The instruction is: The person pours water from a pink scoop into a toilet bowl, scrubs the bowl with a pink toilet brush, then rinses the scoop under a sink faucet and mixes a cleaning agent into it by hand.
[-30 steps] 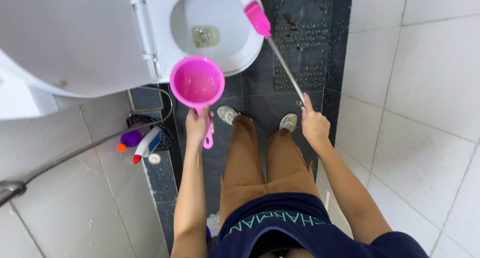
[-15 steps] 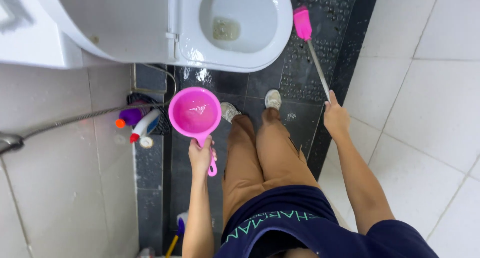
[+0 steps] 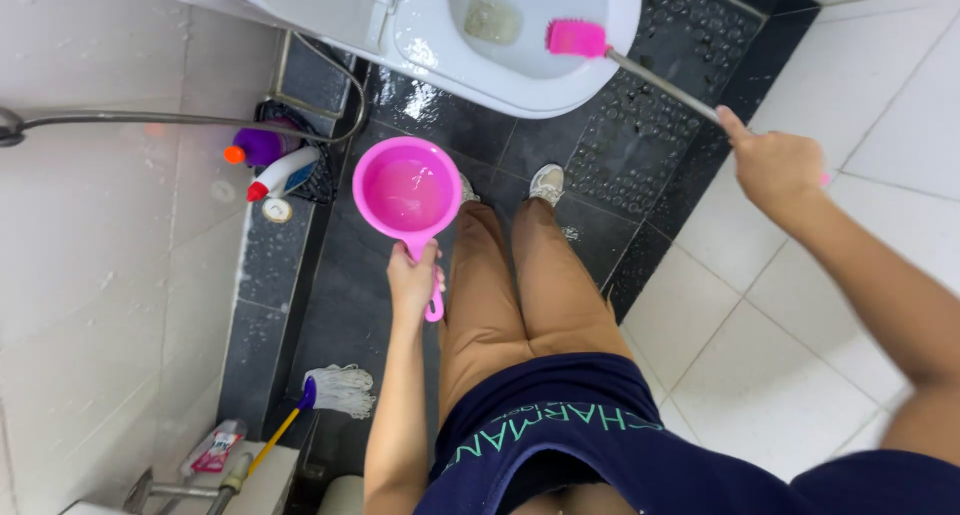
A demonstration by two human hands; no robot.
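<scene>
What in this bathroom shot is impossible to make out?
All in the head view:
- Toilet: its back is cut off by the top edge.
- Scoop handle: mostly covered by the left hand.
- Brush handle end: hidden inside the right hand.
- Bottles: labels too small to read.
- Mop: stick runs off the bottom edge.

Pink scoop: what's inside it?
The pink scoop in the left hand holds what looks like clear water, pink bottom showing through. The floor directly beneath is hidden by it.
</scene>
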